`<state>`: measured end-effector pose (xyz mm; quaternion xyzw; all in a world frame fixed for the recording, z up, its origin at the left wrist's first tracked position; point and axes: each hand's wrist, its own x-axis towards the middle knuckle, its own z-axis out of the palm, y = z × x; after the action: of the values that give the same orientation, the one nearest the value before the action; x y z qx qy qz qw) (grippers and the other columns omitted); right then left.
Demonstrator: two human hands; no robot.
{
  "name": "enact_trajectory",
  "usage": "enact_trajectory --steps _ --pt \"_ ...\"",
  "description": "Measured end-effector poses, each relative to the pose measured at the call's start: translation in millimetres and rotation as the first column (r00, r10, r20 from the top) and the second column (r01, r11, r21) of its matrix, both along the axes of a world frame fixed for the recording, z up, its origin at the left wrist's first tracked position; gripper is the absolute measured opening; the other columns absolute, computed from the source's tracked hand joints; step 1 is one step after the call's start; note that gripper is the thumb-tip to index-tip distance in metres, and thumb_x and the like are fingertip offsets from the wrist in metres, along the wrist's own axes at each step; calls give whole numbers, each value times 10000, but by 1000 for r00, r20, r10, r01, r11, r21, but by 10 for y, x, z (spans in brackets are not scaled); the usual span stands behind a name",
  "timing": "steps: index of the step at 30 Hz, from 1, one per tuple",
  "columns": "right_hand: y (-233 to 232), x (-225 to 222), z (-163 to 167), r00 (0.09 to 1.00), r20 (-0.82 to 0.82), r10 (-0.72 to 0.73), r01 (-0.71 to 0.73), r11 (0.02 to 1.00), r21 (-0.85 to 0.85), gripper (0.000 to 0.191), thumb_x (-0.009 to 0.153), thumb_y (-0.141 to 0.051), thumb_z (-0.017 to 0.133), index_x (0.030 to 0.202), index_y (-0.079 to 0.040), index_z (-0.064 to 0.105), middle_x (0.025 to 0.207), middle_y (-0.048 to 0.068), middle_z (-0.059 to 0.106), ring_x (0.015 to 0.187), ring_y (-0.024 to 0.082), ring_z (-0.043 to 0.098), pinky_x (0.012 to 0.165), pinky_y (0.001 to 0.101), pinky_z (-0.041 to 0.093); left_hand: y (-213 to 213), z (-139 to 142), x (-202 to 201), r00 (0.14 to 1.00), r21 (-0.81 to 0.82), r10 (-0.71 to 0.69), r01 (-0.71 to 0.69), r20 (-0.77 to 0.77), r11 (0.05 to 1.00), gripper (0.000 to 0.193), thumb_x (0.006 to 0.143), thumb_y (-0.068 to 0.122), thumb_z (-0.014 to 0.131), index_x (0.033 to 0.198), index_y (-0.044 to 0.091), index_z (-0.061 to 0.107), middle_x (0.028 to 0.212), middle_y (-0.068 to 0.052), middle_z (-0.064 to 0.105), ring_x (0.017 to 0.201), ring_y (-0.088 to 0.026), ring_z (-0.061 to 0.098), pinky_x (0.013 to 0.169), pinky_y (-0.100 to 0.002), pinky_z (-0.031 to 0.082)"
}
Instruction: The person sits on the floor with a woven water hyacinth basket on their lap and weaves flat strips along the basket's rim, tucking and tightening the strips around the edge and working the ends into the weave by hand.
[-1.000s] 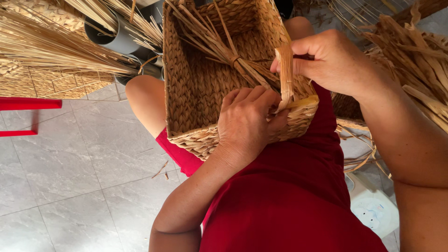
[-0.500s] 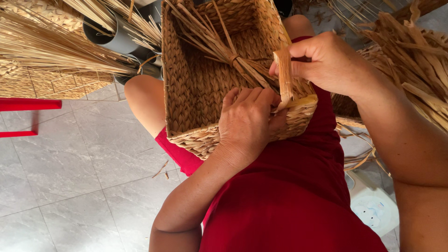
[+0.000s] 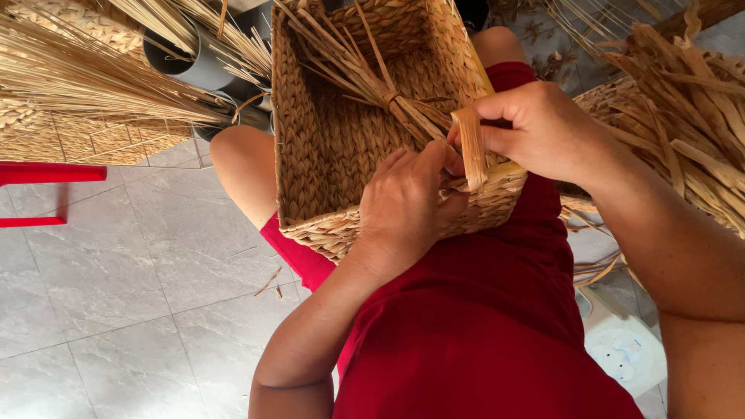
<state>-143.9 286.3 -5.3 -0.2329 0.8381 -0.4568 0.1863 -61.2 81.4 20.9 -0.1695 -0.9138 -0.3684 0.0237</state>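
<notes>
On the basket (image 3: 326, 147) rim, left hand (image 3: 407, 206) presses down, right hand (image 3: 543, 132) pinches a flat strand (image 3: 470, 147).

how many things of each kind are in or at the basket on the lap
woven basket: 1
tied bundle of straw inside it: 1
flat straw strip at the rim: 1
hands: 2, left hand and right hand
total: 5
</notes>
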Motion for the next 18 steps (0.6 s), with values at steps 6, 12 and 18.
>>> enact_trajectory --steps 6,12,18 --pt "169 180 214 986 -161 -42 35 998 -44 365 950 -79 730 1311 -61 678 1081 67 758 906 131 728 735 260 578 -113 105 15 970 150 -14 -23 244 988 151 937 234 724 1052 137 728 870 -81 733 713 -259 734 666 -386 571" --pt "180 538 393 819 -565 -101 41 992 -117 310 839 -51 823 1067 19 625 1056 134 662 950 217 668 829 334 571 -106 88 -11 968 141 -1 -35 251 989 149 975 180 636 1051 101 737 799 -135 721 734 -313 731 659 -417 557" --pt "81 753 349 751 -563 -344 291 938 -185 346 835 -35 854 1084 15 620 1078 98 619 889 206 612 802 350 525 -67 76 -12 969 166 30 -72 244 983 188 988 217 613 1073 106 738 817 -131 742 755 -303 754 675 -410 576"
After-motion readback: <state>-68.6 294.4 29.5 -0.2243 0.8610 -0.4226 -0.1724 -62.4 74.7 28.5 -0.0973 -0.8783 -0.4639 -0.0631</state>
